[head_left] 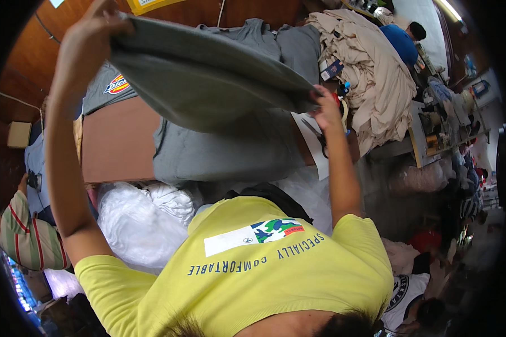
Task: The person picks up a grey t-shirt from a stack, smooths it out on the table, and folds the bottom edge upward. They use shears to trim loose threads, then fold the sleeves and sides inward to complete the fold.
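A dark grey garment is stretched in the air over the table, folded along its length. My left hand is closed on its upper left end, raised high at the upper left. Lower down, my right hand pinches the opposite end. Beneath it, another grey garment lies spread on the brown tabletop and hangs over the near edge. A grey T-shirt with a printed emblem lies behind my left forearm. Black-handled scissors rest on white paper beside my right wrist.
Beige cloth is heaped at the right, with a dark hang tag at its edge. White plastic bags bulge below the table's near edge. A person in a striped shirt is at the left; another in blue is far right.
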Available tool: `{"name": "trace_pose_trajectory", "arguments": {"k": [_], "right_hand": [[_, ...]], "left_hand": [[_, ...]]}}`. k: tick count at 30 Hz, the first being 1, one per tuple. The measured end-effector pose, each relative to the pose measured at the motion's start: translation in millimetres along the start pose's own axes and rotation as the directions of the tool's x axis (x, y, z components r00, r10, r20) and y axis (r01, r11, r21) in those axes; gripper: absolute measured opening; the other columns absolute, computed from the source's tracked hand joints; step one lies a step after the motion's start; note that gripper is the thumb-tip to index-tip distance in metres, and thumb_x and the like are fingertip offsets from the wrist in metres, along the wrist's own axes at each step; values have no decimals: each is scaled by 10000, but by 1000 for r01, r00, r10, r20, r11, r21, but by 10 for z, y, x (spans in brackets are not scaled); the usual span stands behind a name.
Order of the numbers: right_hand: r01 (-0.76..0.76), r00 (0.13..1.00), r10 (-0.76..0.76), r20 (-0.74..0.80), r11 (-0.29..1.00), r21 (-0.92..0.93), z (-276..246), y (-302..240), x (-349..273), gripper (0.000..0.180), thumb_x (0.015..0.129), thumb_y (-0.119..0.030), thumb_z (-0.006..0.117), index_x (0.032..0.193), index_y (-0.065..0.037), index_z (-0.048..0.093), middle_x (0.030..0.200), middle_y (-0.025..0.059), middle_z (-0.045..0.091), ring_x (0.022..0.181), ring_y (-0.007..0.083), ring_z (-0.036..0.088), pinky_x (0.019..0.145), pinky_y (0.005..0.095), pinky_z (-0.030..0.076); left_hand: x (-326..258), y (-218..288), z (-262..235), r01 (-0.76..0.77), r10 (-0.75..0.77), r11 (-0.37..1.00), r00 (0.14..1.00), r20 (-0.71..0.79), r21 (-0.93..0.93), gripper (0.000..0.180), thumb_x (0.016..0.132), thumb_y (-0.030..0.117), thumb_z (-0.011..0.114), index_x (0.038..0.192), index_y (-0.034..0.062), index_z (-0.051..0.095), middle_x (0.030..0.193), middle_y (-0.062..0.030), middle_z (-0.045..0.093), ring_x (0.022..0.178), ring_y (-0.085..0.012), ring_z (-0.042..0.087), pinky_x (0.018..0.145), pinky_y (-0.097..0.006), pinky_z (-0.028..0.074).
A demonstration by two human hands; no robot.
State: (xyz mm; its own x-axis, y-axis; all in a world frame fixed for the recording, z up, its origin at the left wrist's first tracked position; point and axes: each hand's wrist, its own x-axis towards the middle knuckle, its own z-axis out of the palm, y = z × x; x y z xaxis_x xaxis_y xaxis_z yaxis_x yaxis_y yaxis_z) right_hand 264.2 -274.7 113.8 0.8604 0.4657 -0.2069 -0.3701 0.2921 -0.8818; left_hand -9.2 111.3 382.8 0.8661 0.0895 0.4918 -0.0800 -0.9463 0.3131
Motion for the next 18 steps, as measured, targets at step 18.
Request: {"name": "trace_pose_trajectory", "arguments": {"k": [18], "right_hand": [[671, 496, -864, 91, 314, -671, 910, -1944, -1575, 237, 730, 71, 603, 958, 21, 643, 932, 84, 605, 904, 191, 586, 820, 271, 467]], "left_hand": [[-1293, 303, -600, -57, -142, 847, 934, -329, -528, 351, 766, -36, 534, 1110, -107, 520, 1192, -171, 520, 1031, -261, 551, 911, -318, 410]]}}
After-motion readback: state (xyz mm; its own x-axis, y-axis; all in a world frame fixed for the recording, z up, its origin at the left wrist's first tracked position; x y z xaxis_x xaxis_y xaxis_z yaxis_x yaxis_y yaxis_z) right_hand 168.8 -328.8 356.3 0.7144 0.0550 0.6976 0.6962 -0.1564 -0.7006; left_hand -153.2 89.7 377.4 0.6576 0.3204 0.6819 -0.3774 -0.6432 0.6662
